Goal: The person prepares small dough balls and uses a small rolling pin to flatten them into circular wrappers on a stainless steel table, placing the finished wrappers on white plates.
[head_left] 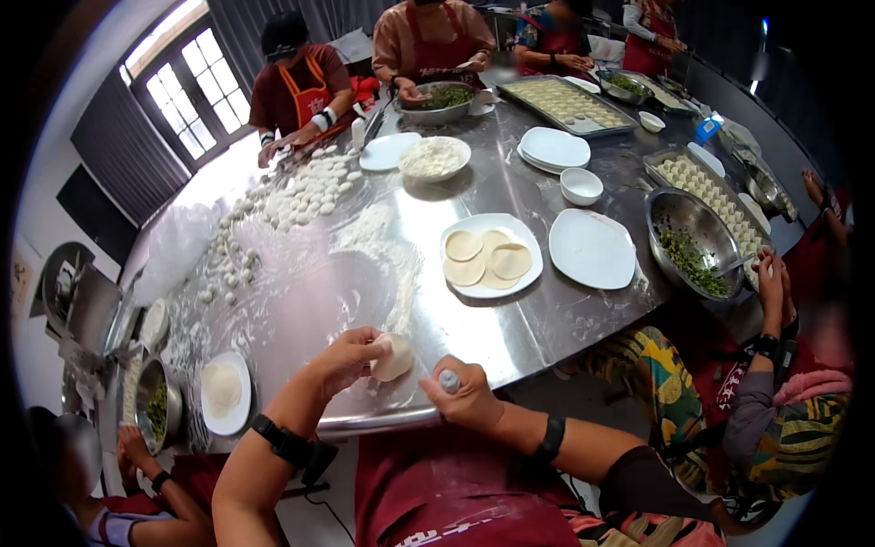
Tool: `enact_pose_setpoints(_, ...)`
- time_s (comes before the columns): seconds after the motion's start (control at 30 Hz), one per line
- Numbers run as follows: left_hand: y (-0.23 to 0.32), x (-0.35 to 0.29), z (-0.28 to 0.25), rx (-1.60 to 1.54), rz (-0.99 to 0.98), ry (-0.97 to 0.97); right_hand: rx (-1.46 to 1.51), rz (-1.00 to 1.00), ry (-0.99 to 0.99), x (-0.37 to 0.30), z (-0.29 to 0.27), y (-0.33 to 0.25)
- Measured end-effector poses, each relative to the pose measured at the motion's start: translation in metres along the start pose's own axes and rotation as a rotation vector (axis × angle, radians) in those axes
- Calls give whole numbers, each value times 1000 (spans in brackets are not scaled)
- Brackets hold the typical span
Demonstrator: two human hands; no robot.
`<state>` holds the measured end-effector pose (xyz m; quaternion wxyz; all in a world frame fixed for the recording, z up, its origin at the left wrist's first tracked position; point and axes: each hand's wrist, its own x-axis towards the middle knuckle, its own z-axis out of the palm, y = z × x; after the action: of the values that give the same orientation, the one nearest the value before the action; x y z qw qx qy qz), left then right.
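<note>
Near the front edge of the steel table (365,296), my left hand (351,360) pinches a round dough wrapper (394,358) by its left side. My right hand (474,398) is closed around a rolling pin, whose pale grey end (448,380) points up; the rest is hidden by the fingers. The pin is just right of the wrapper, apart from it. Beyond my hands, a white square plate (529,275) carries several flat wrappers (509,262). Flour (401,301) is smeared over the table in front of me.
Dough pieces (310,187) cover the back left. A bowl of flour (436,159) and white plates (592,248) stand further back. On the right are a steel bowl of green filling (693,251) and a tray of dumplings (702,187). Co-workers (305,100) surround the table.
</note>
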<state>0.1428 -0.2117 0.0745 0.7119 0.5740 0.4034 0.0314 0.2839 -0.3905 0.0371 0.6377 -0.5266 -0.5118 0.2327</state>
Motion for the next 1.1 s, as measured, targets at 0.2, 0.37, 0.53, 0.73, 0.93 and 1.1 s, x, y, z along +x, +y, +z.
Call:
enact_pose_setpoints(0.2, 76, 86, 50, 111, 212, -97, 93, -14, -34, 3, 0, 4)
enact_pose_setpoints(0.37, 103, 139, 57, 81, 204, 23, 93, -121, -35, 5, -3, 5)
enact_pose_setpoints(0.53, 63, 104, 21, 252, 192, 120, -39, -222, -52, 9, -3, 6)
enact_pose_setpoints(0.73, 1, 50, -16, 526, 330, 404, 97, 141, -77, 48, 3, 28)
enact_pose_setpoints(0.93, -22, 14, -89, 666, 331, 740, 91, 236, -53, 72, 16, 25)
enact_pose_setpoints(1.1, -23, 9, -159, 650, 83, 1045, 87, 253, -50, 60, 9, 12)
